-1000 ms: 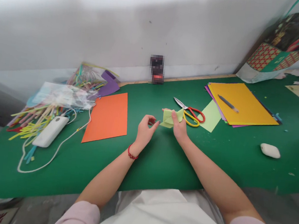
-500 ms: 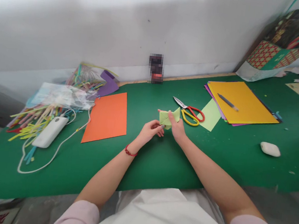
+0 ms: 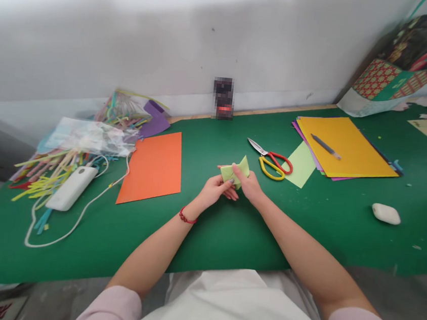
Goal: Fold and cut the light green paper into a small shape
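A piece of folded light green paper [image 3: 241,172] is held just above the table between my two hands. My left hand [image 3: 216,190] grips its lower left part, thumb on top and the other fingers beneath. My right hand [image 3: 249,185] pinches it from the right, with the thumb pressed on its upper face. One pointed flap sticks up by the right thumb; the rest of the fold is partly covered by fingers. Scissors [image 3: 270,161] with one red and one yellow handle lie just beyond my right hand, touching a flat light green sheet [image 3: 301,165].
An orange sheet [image 3: 155,169] lies left of my hands. Farther left are a white power bank [image 3: 72,188] with a cable and a heap of paper strips [image 3: 50,173]. To the right are a coloured paper stack [image 3: 352,149], a pen [image 3: 325,146] and a white case [image 3: 386,214].
The folded paper has tilted and shifted slightly left and toward me. My left thumb now lies on it, and its flap points up more steeply. Things on the table have stayed put.
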The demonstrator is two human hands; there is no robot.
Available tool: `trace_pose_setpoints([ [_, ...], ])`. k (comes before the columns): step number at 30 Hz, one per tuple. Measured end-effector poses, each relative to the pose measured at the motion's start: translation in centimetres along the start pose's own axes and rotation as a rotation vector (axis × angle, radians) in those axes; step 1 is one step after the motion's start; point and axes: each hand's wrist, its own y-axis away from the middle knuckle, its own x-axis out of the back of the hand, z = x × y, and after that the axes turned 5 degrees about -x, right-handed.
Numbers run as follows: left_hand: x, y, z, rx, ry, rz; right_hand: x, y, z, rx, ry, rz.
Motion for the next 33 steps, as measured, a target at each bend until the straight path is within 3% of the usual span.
trace_pose_setpoints([
  [9,0.3,0.34,0.62,-0.026,-0.025,-0.027,-0.14,0.59,-0.75,-0.011,0.025,-0.054],
  [26,0.2,0.12,0.31,-0.02,-0.043,-0.038,0.11,-0.22,0.12,-0.023,0.018,0.047],
  [33,0.12,0.12,0.21,-0.033,-0.089,-0.059,0.07,0.15,-0.48,-0.051,-0.011,0.022],
])
